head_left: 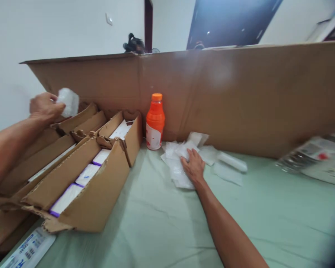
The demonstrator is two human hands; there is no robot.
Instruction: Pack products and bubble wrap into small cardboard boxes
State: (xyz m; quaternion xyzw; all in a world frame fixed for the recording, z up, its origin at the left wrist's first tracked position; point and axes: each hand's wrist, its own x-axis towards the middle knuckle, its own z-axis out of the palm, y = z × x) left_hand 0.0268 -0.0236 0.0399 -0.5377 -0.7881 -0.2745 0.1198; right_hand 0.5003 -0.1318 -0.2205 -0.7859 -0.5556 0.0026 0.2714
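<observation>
My left hand (46,106) is raised over the cardboard boxes at the left, its fingers closed on a white wrapped bundle (68,102). What is inside the wrapping cannot be made out. My right hand (194,165) lies palm down, fingers apart, on a loose pile of translucent white packing sheets (180,175). Beside that pile, to the right, is a rolled white sheet (232,161). An orange bottle (155,121) with an orange cap stands upright just behind and left of the pile.
Open cardboard boxes (97,193) line the left, the nearest holding several white packs with purple edges (87,174). Behind everything runs a tall cardboard wall (240,100). A blurred plastic package (321,158) lies at right, and a printed white packet (30,249) at lower left. Green cloth (156,223) covers the surface.
</observation>
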